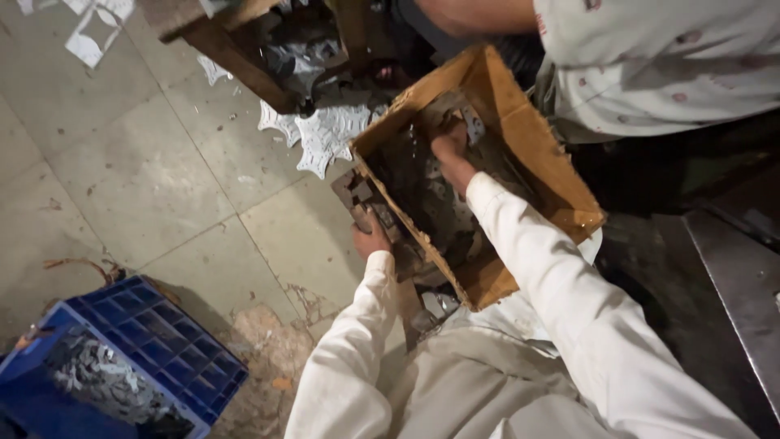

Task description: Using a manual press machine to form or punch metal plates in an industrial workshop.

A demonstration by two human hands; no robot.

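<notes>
Cardboard box at frame centre, tilted: left hand grips its lower-left wall, right hand closed among metal pieces inside; best kept steady, scooping small handfuls.

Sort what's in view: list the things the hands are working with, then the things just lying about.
In hand:
- cardboard box, right hand reaching inside
- small metal pieces in the box
- left hand at the box's outer wall

Lying about:
- blue plastic crate with scrap
- white cut-out sheet scraps on the floor
- wooden frame
</notes>
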